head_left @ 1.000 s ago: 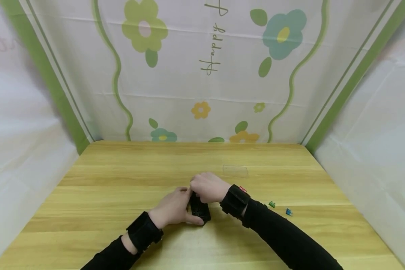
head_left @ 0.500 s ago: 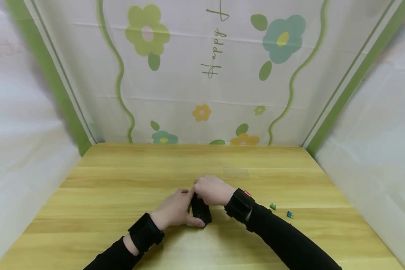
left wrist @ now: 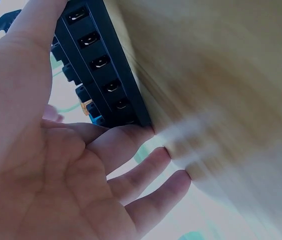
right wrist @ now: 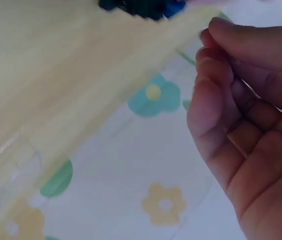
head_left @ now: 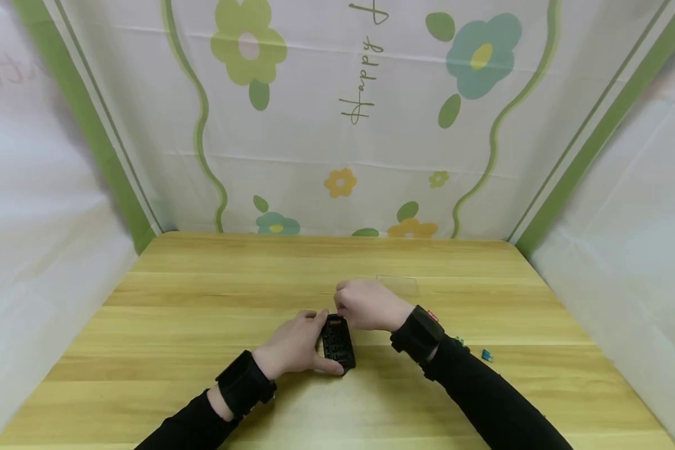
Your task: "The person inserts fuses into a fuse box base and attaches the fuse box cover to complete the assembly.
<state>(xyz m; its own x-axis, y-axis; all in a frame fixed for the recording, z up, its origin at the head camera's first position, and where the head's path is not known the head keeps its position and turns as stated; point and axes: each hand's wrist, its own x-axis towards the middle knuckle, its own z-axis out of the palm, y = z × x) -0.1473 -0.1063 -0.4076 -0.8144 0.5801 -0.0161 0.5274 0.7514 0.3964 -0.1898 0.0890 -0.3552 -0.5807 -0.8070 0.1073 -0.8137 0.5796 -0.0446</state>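
A black fuse box [head_left: 339, 344] with rows of slots lies on the wooden table. My left hand [head_left: 298, 347] grips it, thumb at the near end and index finger at the far end. The left wrist view shows metal contacts in the side slots of the fuse box [left wrist: 100, 62], plus small blue and orange bits at its far end. My right hand [head_left: 374, 306] hovers just right of the box's far end. In the right wrist view its fingers are loosely bent, thumb tip close to the index fingertip [right wrist: 206, 37], with no object visible between them.
A blue blade fuse [head_left: 487, 355] lies on the table to the right. Beside it a green blade fuse [head_left: 460, 341] is partly hidden by my right sleeve. Behind my right hand lies a clear plastic cover [head_left: 399, 285]. A flowered cloth [head_left: 315, 125] hangs at the table's back.
My right hand has drawn off the fuse box to the right, uncovering its far end and an orange spot there. The left hand keeps its grip and the box stays put.
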